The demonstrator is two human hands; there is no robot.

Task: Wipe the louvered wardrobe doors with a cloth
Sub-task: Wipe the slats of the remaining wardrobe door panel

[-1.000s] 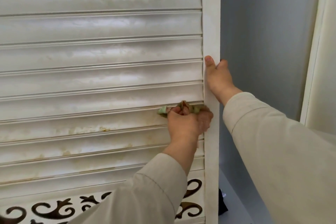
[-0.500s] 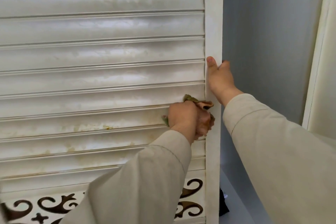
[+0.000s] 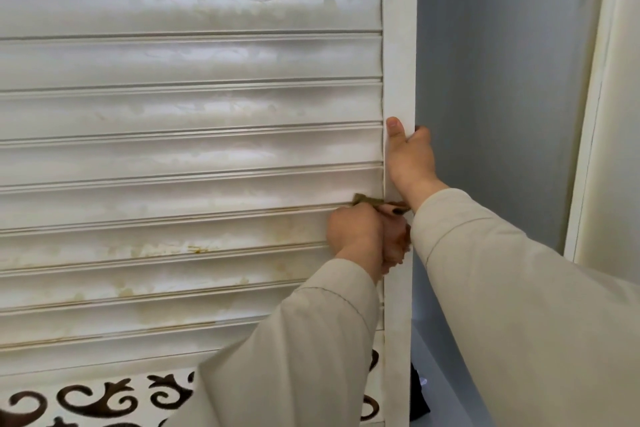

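Note:
A white louvered wardrobe door (image 3: pixel 190 149) fills the left of the head view, its lower slats stained yellow-brown. My left hand (image 3: pixel 363 234) grips a small greenish-brown cloth (image 3: pixel 367 199) and presses it into the groove between two slats, right at the door's vertical frame. Most of the cloth is hidden inside the fist. My right hand (image 3: pixel 410 159) grips the door's right edge (image 3: pixel 398 45), thumb on the front face and fingers curled behind it.
The wardrobe interior (image 3: pixel 502 97) opens grey to the right of the door. Another white panel (image 3: pixel 609 114) stands at the far right. A dark scrollwork pattern (image 3: pixel 104 399) decorates the door's bottom section. A dark object (image 3: pixel 419 399) lies low inside.
My left hand has slid the cloth rightwards along the groove to the door frame. My right hand has kept its hold on the door edge.

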